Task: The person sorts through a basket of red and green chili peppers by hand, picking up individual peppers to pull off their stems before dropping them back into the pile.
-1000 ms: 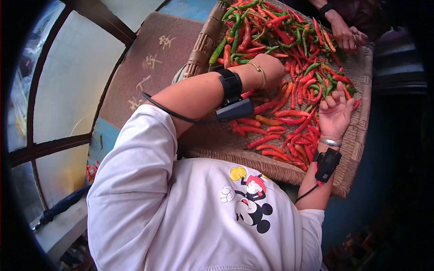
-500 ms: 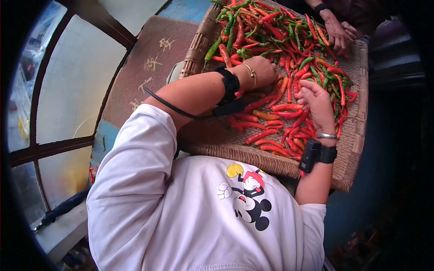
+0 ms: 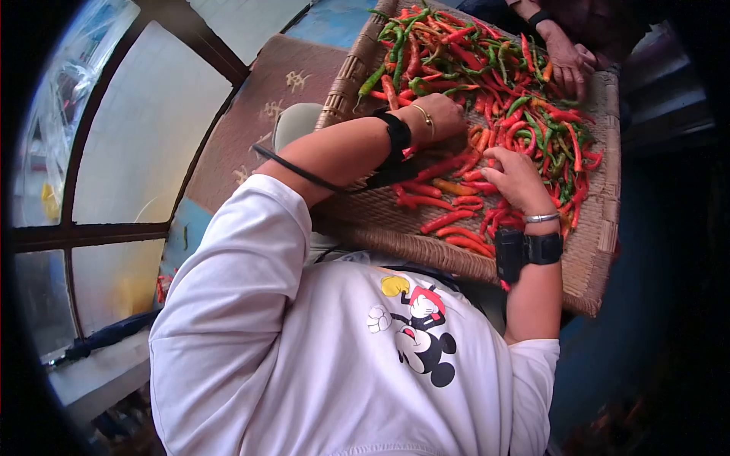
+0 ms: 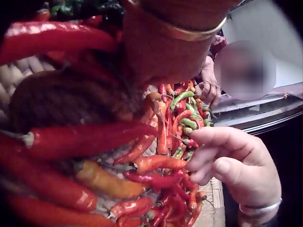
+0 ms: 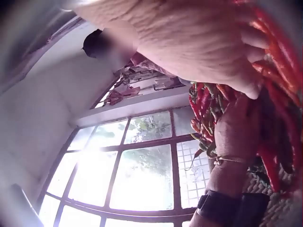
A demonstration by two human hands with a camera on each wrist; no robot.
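Chilies (image 3: 449, 220) could be bruised by hard pressing, or knocked over the near edge of the basket (image 3: 433, 261) by a wide sweep, several being laid close to it. Glossy red ones are spread toward that edge, with green ones mixed in toward the far edge; between these edges, the right hand (image 3: 523, 181) is held loosely bent, nothing seen grasped, while the fingers of the left hand (image 3: 441, 118) are hidden, so its grip cannot be told

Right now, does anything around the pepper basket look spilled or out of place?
Possibly: a slim green piece, perhaps a stray pepper, shows on the blue surface left of the basket in the head view, apart from the piled peppers. Too small to confirm.
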